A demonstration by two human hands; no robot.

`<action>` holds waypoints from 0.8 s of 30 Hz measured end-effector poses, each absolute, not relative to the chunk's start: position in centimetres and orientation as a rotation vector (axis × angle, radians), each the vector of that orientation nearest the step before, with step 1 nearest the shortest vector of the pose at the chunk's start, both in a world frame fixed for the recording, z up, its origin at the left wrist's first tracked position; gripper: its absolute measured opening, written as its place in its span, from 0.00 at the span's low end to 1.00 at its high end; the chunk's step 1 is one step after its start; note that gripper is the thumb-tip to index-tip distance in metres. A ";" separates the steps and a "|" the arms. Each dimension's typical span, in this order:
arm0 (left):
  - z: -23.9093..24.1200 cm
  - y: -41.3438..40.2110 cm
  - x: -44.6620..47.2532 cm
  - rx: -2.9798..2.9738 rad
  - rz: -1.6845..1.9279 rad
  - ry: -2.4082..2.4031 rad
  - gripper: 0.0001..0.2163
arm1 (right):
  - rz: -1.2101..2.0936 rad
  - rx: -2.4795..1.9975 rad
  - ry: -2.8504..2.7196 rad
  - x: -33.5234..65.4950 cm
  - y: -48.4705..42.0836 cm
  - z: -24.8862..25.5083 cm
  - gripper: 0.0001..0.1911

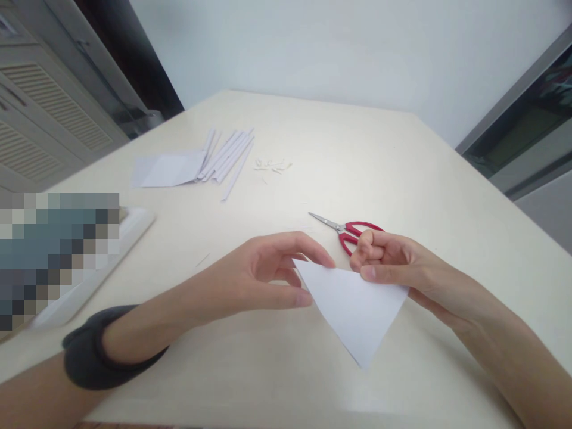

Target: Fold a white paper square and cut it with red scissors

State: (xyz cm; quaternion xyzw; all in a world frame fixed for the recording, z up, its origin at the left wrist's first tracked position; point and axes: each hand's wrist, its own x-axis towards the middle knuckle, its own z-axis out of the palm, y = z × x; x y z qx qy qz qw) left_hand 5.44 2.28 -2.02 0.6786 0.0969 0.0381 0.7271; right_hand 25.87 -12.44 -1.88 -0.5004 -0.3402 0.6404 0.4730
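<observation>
A triangular piece of white paper (357, 307) is held above the table, one corner pointing down toward me. My right hand (397, 262) pinches its upper edge, thumb on the near face and the other fingers curled behind. At the left corner, my left hand (277, 271) curves around the paper, with the index fingertip on the top edge and the thumb at the slanting left edge. Some left fingertips are partly hidden behind the sheet. Just beyond my right hand lie scissors (340, 227) with red handles, their blades pointing away to the left.
Farther off on the cream table (357, 161) are white paper sheets (167, 168), several narrow paper strips (230, 155) and a cluster of small white scraps (272, 165). At left sits a white-edged object (129, 229), mostly pixelated. A wall (304, 53) stands behind.
</observation>
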 end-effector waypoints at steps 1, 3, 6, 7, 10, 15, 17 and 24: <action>-2.2 2.4 5.4 1.488 0.088 0.188 0.12 | 1.574 -1.222 -0.837 25.9 -12.4 -1.9 0.10; -2.3 2.5 5.5 1.480 0.092 0.154 0.12 | 1.583 -1.214 -0.839 25.8 -12.5 -1.9 0.09; -2.0 2.6 5.5 1.465 0.074 0.143 0.12 | 1.593 -1.205 -0.840 25.7 -12.5 -1.7 0.09; -1.9 2.6 5.5 1.457 0.061 0.153 0.12 | 1.599 -1.200 -0.836 25.7 -12.5 -1.7 0.09; -1.5 2.6 5.5 1.439 0.021 0.191 0.12 | 1.607 -1.192 -0.821 25.7 -12.5 -1.6 0.09; -1.4 2.5 5.3 1.444 0.023 0.200 0.11 | 1.606 -1.202 -0.827 25.8 -12.5 -1.6 0.10; -1.6 2.5 5.3 1.417 0.023 0.200 0.11 | 1.600 -1.200 -0.823 25.8 -12.5 -1.5 0.10; -1.9 1.9 5.4 1.328 0.085 0.315 0.08 | 1.561 -1.230 -0.876 25.6 -12.4 -1.4 0.10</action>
